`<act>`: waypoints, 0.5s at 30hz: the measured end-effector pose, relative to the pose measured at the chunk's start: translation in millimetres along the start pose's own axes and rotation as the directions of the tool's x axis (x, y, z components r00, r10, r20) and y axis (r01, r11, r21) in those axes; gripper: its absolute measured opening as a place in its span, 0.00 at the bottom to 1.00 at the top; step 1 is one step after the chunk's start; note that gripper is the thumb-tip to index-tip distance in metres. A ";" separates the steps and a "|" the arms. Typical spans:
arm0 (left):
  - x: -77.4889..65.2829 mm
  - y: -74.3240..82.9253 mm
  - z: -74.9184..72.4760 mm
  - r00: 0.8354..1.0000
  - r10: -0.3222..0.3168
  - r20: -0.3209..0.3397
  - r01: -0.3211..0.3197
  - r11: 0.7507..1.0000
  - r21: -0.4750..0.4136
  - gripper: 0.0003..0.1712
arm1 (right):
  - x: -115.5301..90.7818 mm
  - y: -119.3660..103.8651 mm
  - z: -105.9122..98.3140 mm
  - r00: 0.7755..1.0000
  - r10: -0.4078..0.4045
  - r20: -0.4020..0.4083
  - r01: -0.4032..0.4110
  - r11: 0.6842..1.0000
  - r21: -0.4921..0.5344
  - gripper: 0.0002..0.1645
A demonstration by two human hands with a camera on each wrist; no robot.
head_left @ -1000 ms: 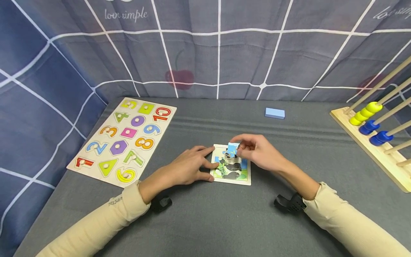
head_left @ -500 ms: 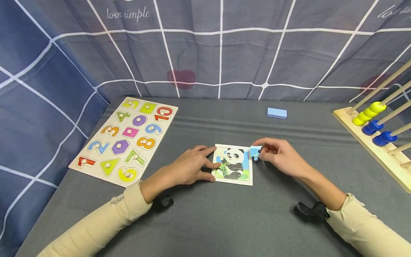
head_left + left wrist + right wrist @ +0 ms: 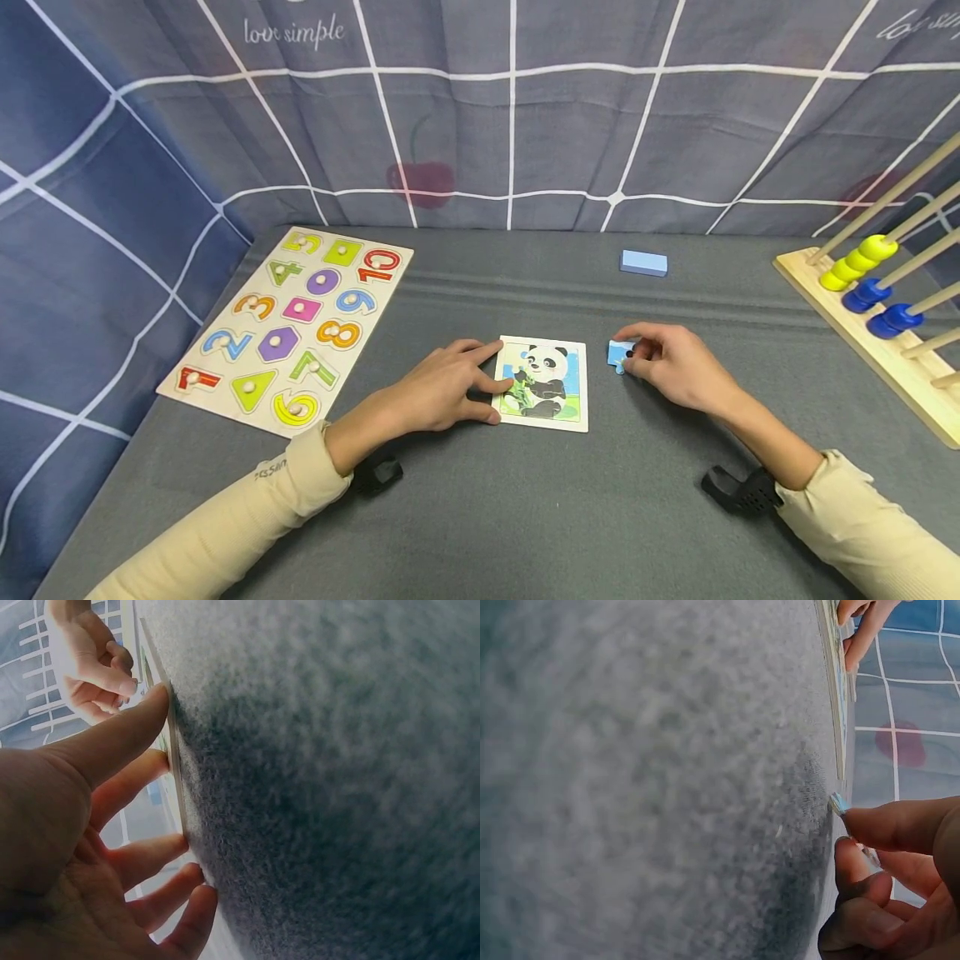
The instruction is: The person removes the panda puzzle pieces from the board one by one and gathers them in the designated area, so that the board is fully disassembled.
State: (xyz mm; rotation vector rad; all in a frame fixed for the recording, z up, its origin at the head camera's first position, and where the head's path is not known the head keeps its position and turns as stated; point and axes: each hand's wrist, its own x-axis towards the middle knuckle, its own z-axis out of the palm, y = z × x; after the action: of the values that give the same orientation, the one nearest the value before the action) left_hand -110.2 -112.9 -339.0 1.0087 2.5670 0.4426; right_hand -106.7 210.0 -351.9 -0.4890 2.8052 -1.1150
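A small square panda puzzle board point(image 3: 543, 424) with a pale rim lies flat on the grey cloth in the head view. My left hand point(image 3: 435, 387) rests at its left edge, fingers spread; the left wrist view shows thumb and fingertips on the rim. To the right of the board, my right hand point(image 3: 678, 367) pinches a blue jigsaw piece point(image 3: 618, 353) with a dark patch between thumb and fingers. In the right wrist view the piece point(image 3: 838, 802) shows only partly past the thumb, close over the cloth.
A wooden number-and-shape peg board point(image 3: 341, 367) lies at the left. A light blue block point(image 3: 643, 263) sits near the back curtain point(image 3: 465, 125). At the right stands a wooden bead rack point(image 3: 870, 342) with upright rods and yellow and blue beads.
My right hand has lifted the blue jigsaw piece off the upper right of the panda board and carried it right, down beside the board. The left hand has stayed on the rim.
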 end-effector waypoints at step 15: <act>-0.8 -0.2 0.5 1.000 0.001 -0.010 -0.001 1.000 -0.011 0.28 | 4.9 3.8 0.1 0.999 -0.011 0.039 0.013 0.999 -0.050 0.18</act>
State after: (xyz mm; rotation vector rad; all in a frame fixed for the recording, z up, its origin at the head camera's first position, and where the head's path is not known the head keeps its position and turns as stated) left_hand -109.5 -113.5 -339.3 1.0067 2.5698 0.4632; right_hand -112.4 211.0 -354.4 -0.5264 2.8062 -1.0278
